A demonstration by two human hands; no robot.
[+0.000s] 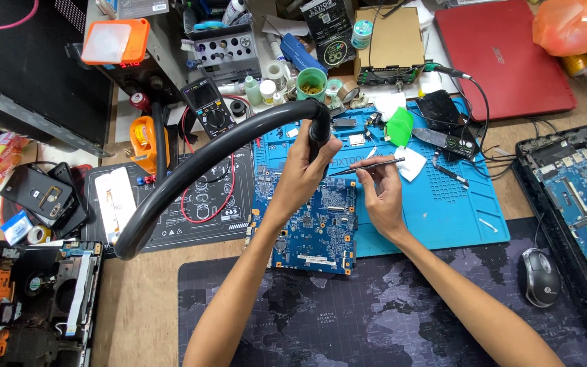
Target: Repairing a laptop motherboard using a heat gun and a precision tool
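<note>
My left hand point(304, 170) grips the handle end of a thick black hose point(191, 166), which curves away to the left; its nozzle points down toward the board. My right hand point(380, 194) holds thin metal tweezers point(368, 165), tips pointing left toward the nozzle. Both hands hover over a blue circuit board point(321, 228) that lies on the left part of a blue work mat point(443, 204).
A black multimeter point(207, 105) with red leads stands behind the hose. A red laptop point(504, 58) lies at the back right, an opened laptop base point(579, 197) at the right and a mouse point(538, 275) on a dark desk pad point(348, 312). Another opened laptop point(28, 302) sits lower left.
</note>
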